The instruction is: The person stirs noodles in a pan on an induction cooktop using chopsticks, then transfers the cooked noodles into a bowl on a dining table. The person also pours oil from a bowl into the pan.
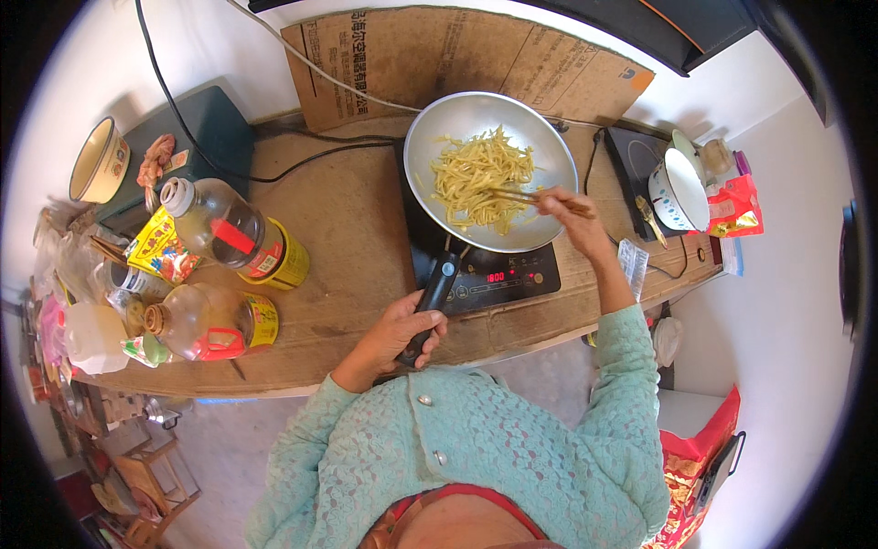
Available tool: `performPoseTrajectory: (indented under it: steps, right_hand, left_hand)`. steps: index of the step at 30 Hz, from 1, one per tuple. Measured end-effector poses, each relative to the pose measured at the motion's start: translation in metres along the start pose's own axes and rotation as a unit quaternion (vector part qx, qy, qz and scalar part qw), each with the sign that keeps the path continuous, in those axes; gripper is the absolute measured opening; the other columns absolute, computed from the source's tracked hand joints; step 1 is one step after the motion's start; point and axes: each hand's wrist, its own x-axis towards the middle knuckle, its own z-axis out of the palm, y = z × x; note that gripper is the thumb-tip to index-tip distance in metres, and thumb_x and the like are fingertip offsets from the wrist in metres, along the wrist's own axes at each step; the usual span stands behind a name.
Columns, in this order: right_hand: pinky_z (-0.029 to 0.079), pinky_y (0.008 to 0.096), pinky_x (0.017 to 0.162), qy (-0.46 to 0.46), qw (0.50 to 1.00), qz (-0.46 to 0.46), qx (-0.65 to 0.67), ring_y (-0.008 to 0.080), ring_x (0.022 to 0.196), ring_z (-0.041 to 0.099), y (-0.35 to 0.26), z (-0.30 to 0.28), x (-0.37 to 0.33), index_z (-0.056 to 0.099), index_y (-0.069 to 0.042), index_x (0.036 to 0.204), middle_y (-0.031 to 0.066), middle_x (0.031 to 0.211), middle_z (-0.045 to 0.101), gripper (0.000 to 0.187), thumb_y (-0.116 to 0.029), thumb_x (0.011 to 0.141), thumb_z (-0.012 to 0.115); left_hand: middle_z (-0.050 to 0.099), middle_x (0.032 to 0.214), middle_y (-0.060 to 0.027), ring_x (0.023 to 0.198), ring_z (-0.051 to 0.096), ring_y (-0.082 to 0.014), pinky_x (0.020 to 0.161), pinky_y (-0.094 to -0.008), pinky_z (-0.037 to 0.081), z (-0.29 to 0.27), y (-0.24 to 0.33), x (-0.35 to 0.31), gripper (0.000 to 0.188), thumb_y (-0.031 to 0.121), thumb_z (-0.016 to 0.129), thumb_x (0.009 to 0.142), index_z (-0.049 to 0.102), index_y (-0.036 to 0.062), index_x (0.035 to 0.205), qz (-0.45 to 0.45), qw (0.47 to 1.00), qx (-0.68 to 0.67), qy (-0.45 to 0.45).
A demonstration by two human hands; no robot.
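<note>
Seen from the head camera, a person in a mint-green openwork top (512, 430) works at a wide silver pan (551, 169) filled at its middle with a heap of pale yellow, shredded food (480, 178). The left hand (405, 331), on the near side of the pan, has its fingers wrapped around the black handle (438, 291), thumb lying across the top. The right hand (573, 215), at the pan's right rim, has its fingers drawn together on a pair of brown chopsticks (519, 195), whose tips reach into the shreds. Beneath the pan and showing on its near side is a black induction cooker (498, 285) with a lit red display. Beyond the pan stands a printed cardboard sheet (412, 69). Well to the pan's left are a large bottle of dark liquid (208, 220), a second clear bottle (206, 320) nearer the person, a yellow packet (162, 249) and, farther back, a dark green box (215, 137) with a cream bowl (102, 163) by its left end. To the pan's right, a white patterned pot (672, 197) sits by a second black cooktop (629, 156), with a red bag (739, 206) just beside the pot.
</note>
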Motion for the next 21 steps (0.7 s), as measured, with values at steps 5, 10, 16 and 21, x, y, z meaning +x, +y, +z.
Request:
performPoseTrajectory:
  steps: [5,10,16,21]
  right_hand:
    - [0.045,0.0244,0.077,-0.030,0.999,0.014,-0.035,0.0105,0.081,0.054,-0.039,-0.026,-0.019,0.064,0.002,0.093,0.0013,0.083,0.060,0.022,-0.020,0.090,0.060]
    - [0.044,0.0250,0.077,-0.053,0.998,0.023,-0.039,0.0114,0.083,0.055,-0.024,0.009,-0.020,0.064,0.001,0.093,0.0012,0.084,0.060,0.020,-0.018,0.090,0.059]
    - [0.045,0.0253,0.080,0.117,0.993,-0.014,-0.006,0.0121,0.085,0.056,0.008,-0.016,-0.003,0.064,0.002,0.092,0.0019,0.087,0.062,0.022,-0.019,0.092,0.057]
    - [0.048,0.0288,0.082,0.153,0.987,-0.006,-0.045,0.0144,0.086,0.059,-0.005,-0.041,0.010,0.064,0.001,0.093,0.0050,0.089,0.063,0.032,-0.030,0.093,0.054]
  left_hand:
    - [0.054,0.081,-0.0075,0.051,0.050,-0.0093,0.035,-0.0232,0.044,0.002,0.003,-0.004,0.027,0.014,0.057,0.088,0.044,0.0024,0.109,0.002,1.000,0.005,0.013]
    - [0.054,0.079,-0.0064,0.052,0.052,-0.0096,0.035,-0.0243,0.044,0.003,0.004,-0.003,0.021,0.013,0.057,0.089,0.043,0.0036,0.101,-0.004,1.000,-0.005,0.009]
    - [0.054,0.079,-0.0068,0.052,0.052,-0.0100,0.035,-0.0243,0.044,0.002,0.004,-0.003,0.022,0.014,0.057,0.089,0.044,0.0037,0.102,-0.006,1.000,0.003,0.005]
    - [0.054,0.081,-0.0073,0.053,0.052,-0.0100,0.036,-0.0244,0.044,0.002,0.003,-0.003,0.023,0.014,0.058,0.088,0.044,0.0032,0.103,-0.001,1.000,0.005,0.007]
